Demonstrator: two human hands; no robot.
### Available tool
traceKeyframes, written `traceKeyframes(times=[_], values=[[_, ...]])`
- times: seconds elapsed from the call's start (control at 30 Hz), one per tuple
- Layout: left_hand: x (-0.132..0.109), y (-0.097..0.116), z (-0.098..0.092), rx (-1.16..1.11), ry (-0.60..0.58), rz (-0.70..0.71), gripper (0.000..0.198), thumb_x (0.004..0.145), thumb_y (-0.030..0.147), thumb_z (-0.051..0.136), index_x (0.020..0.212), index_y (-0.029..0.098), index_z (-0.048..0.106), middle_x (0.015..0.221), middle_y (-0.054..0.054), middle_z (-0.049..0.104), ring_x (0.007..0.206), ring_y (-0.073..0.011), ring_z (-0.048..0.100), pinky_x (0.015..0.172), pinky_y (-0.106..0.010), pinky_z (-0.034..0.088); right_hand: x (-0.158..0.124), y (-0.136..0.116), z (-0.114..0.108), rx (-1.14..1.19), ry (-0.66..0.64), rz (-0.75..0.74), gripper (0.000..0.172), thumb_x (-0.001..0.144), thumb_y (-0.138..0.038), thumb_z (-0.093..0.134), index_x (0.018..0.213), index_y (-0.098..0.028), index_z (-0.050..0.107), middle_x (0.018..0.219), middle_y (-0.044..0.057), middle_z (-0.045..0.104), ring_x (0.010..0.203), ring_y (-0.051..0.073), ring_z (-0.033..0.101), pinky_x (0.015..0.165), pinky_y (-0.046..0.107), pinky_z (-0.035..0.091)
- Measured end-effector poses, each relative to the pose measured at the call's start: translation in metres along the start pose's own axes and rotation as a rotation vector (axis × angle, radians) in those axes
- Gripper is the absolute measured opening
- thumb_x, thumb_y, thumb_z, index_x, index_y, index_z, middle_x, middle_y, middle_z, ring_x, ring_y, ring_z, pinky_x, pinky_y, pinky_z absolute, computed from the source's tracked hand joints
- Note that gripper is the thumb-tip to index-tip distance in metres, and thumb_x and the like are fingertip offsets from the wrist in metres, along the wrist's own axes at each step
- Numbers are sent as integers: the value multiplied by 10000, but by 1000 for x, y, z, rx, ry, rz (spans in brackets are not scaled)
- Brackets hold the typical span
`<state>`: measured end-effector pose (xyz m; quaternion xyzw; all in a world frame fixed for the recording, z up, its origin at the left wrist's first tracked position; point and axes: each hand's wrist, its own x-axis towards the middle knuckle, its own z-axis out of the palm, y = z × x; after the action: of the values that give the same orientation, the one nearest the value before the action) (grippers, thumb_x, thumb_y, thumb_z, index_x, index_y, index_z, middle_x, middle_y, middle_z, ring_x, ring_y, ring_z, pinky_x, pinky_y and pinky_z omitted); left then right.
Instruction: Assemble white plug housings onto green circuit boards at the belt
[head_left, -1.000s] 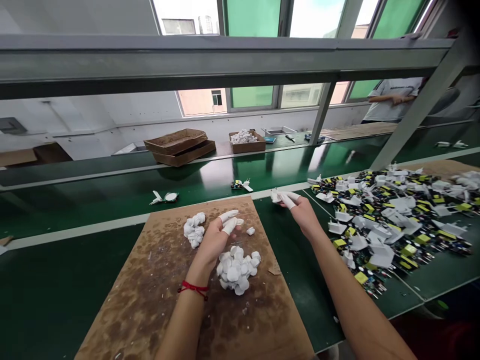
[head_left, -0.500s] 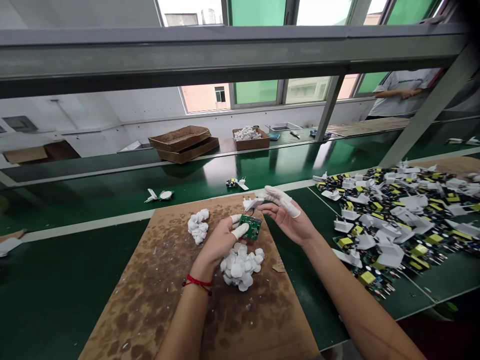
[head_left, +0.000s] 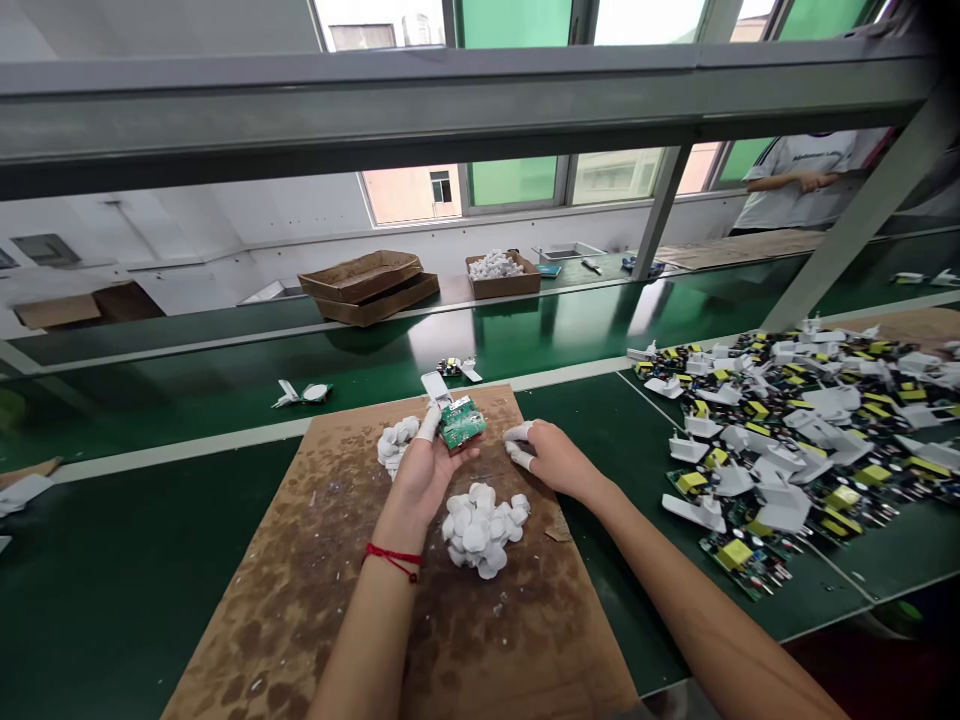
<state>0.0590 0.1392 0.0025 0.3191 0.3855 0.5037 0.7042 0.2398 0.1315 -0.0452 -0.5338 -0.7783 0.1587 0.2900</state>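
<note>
My left hand (head_left: pixel 429 462), with white finger covers and a red string at the wrist, holds a green circuit board (head_left: pixel 462 422). A white plastic piece (head_left: pixel 435 388) stands up at the board's left. My right hand (head_left: pixel 541 455), also in white finger covers, is to the right of the board, apart from it, fingers bent toward it; whether something small is between them is unclear. Below the hands lies a pile of white round pieces (head_left: pixel 484 530) on the stained cardboard (head_left: pixel 330 590). A second white pile (head_left: pixel 394 444) is partly behind my left hand.
Many boards with white and yellow parts (head_left: pixel 780 430) cover the right side. Two boards (head_left: pixel 304 393) (head_left: pixel 459 368) lie on the green belt (head_left: pixel 360 350). Behind are brown trays (head_left: pixel 375 290), a box of white pieces (head_left: pixel 504 280) and a person (head_left: pixel 799 185).
My left hand has moved left and turned the board. My right hand has come away from the white piece and lowered, its fingers now bent. The boards on the belt have shifted left.
</note>
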Motion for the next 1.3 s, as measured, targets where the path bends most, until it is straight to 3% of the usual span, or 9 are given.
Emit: traceKeyframes(times=[0.17,0.4,0.5,0.6,0.83,0.93,1.03,1.13,1.3], values=[[-2,-1,3,-48,-72,-20,310,965,287,346,1073,97,566,990,-138,692,848,-206,685,716,-289,546,0,-9,-6,359,301,69,321,842,-262,531,1122,-142,631,970,103,674,817,214,610,791,353,474],[-2,-14,-2,31,-192,19,277,786,324,682,1000,158,623,931,-79,704,864,-220,673,780,-329,543,-4,-25,-12,997,442,96,224,702,-387,727,826,-204,689,846,38,696,797,195,624,792,339,504],[-4,-17,-3,87,-245,24,427,627,345,811,974,152,654,961,-84,698,947,-247,642,830,-341,521,-5,-29,-10,1049,416,57,236,698,-409,735,840,-224,698,845,33,680,787,190,619,783,342,510],[-8,-17,-2,135,-271,47,574,524,275,864,1048,162,660,1068,-89,678,1028,-278,601,891,-366,491,-7,-33,-8,1081,362,-12,216,700,-408,742,827,-235,715,1045,57,658,984,229,599,866,366,487],[-13,-14,-2,194,-378,99,702,523,204,835,1189,229,613,1188,-80,636,1140,-314,543,955,-396,455,-8,-44,-7,1179,211,-5,191,675,-391,762,788,-240,735,1195,60,616,1131,253,546,949,387,440],[-12,-14,-4,248,-371,133,668,554,219,816,1190,227,613,1164,-86,650,1144,-331,541,936,-401,468,-8,-45,-7,1230,222,40,285,656,-377,772,912,-265,715,1198,51,622,1134,245,549,960,395,438],[-12,-13,-3,300,-325,184,656,530,203,820,1157,213,630,1178,-90,643,1142,-345,538,912,-393,482,-8,-43,-6,1224,287,37,221,650,-353,777,832,-255,700,1192,46,624,1124,245,560,934,390,453],[-13,-12,0,291,-276,205,669,504,200,826,1143,190,626,1181,-100,635,1122,-340,546,885,-377,493,-8,-40,-4,1122,341,-50,153,698,-366,743,779,-241,705,1168,61,631,1100,245,572,916,389,456],[-15,-11,2,272,-197,173,761,451,209,834,1172,172,593,1107,-106,655,1035,-327,584,798,-360,519,-8,-38,0,996,311,-164,261,722,-352,737,962,-261,690,1246,72,588,1112,253,556,956,414,417]])
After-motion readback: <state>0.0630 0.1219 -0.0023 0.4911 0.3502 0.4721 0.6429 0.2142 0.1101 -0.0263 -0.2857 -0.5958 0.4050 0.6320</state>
